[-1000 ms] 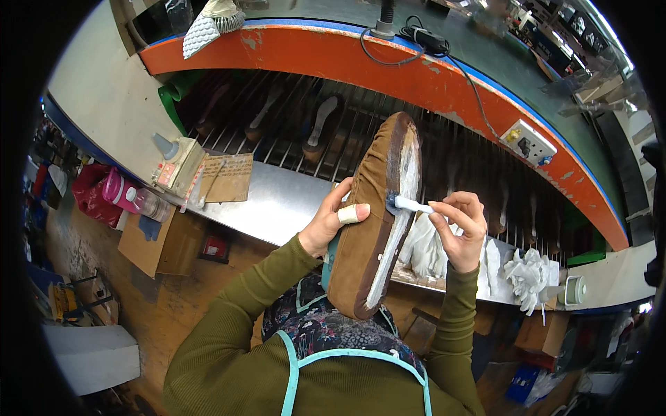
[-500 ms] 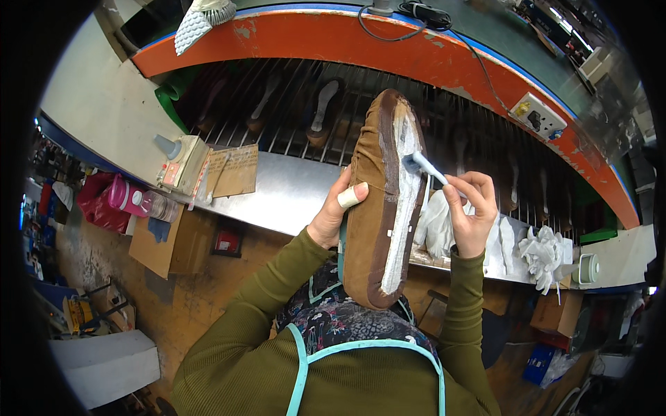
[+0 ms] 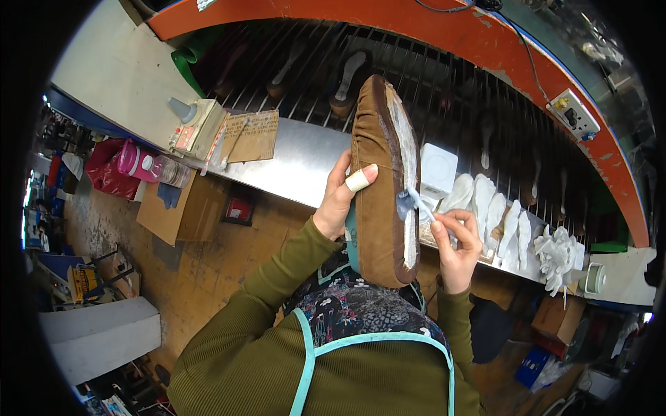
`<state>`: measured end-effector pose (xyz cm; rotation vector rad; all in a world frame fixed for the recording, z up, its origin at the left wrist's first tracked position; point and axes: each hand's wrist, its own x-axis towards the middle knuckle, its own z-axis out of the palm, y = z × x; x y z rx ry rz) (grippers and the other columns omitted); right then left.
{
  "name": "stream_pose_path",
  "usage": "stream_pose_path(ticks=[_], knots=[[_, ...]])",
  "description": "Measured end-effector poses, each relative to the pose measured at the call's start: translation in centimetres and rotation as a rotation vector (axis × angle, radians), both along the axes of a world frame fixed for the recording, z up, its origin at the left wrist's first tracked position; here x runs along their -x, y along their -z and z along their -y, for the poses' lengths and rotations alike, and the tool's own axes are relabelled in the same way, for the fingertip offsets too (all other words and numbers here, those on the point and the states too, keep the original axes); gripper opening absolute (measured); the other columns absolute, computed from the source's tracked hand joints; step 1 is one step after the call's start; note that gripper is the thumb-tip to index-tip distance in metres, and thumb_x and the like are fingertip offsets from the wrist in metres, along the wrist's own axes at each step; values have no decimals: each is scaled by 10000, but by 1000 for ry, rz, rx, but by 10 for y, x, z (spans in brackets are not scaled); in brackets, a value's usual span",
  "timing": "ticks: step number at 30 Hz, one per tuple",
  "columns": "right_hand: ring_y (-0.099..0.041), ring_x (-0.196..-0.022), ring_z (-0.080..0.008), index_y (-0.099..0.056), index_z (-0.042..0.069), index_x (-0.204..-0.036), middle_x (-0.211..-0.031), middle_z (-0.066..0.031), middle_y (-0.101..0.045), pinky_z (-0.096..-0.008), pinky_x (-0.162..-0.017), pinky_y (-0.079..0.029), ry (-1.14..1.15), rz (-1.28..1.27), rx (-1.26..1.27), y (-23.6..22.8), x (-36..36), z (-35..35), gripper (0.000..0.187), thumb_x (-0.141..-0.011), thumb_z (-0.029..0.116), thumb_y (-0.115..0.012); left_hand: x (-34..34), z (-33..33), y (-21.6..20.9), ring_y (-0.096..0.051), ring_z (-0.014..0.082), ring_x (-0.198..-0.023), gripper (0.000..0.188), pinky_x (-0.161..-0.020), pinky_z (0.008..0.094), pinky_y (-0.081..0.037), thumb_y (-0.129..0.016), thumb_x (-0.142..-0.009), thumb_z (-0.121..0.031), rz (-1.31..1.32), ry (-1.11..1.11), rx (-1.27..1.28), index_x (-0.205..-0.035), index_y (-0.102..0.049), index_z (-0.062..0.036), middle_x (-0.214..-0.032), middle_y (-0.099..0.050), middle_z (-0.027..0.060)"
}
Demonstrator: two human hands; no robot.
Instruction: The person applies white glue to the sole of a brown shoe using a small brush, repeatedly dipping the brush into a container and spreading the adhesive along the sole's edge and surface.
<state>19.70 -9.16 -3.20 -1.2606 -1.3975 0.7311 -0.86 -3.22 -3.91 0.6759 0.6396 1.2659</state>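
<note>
Head view — hands and shoe
Shoe: a brown suede shoe (image 3: 378,187) stands on end in front of the chest, toe up over the desk edge, heel down by the apron; its whitish-coated underside faces right.
Left hand: the left hand (image 3: 341,197) grips the shoe by its left flank, fingers closed around the suede, thumb with a pale tape wrap pressed on the side.
Right hand: the right hand (image 3: 458,246) pinches a thin white-handled brush (image 3: 418,205), fingers closed on the handle; the head touches the sole rim about halfway down.
Change: half a second ago the brush met the rim near the toe end; now it sits lower, at mid-length, and the shoe is held nearer and more upright — the stroke is working down the edge toward the heel.
Meaning: I judge the upper rim coated and the lower stretch by the heel left to cover.

Head view — surroundings
Desk: a steel desk (image 3: 298,163) runs across behind the shoe.
Rack: a dark wire rack (image 3: 444,90) above it carries shoe parts, under an orange curved hood (image 3: 388,24).
Tub: a white tub (image 3: 438,170) sits just beyond the brush.
Soles: pale soles (image 3: 499,215) lie in a row to the right.
Card: a brown card (image 3: 251,135) lies at left, beside a small cream dispenser (image 3: 194,125).
Bottle: a pink bottle (image 3: 135,161) sits below the desk edge.
</note>
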Motion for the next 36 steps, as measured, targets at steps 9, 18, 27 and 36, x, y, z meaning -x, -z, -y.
stream_pose_path(ticks=[9,18,27,36], knots=[[-466,-633,-102,-742,64,-929,-882,-23,-580,-258,-617,-376,151,296,-224,-13,7,-31,153,-780,95,-749,6,-4,-4,-581,192,-1050,663,-908,316,-492,-729,-806,-243,-74,-23,-30,-1321,-380,-12,-1172,-551,129],[-511,-649,-103,-740,43,-931,-887,-37,-581,-241,-573,-402,-40,261,-196,-10,-3,-40,150,-783,66,-745,11,-12,-8,-595,187,-1024,641,-886,310,-500,-725,-809,-223,-65,-45,-37,-1317,-391,-17,-1159,-566,127],[-555,-721,-105,-727,6,-937,-897,-56,-567,-221,-576,-440,-160,195,-106,-2,-9,-13,145,-795,30,-729,14,-20,-2,-589,189,-1044,681,-899,307,-492,-730,-798,-284,-113,-80,-44,-1322,-392,-10,-1172,-560,131],[-560,-723,-104,-723,1,-921,-900,-52,-557,-214,-574,-452,-166,213,-43,3,-22,10,145,-778,18,-737,11,-28,0,-597,179,-1029,645,-883,303,-501,-725,-810,-280,-155,-62,-5,-1303,-414,-4,-1164,-568,120]])
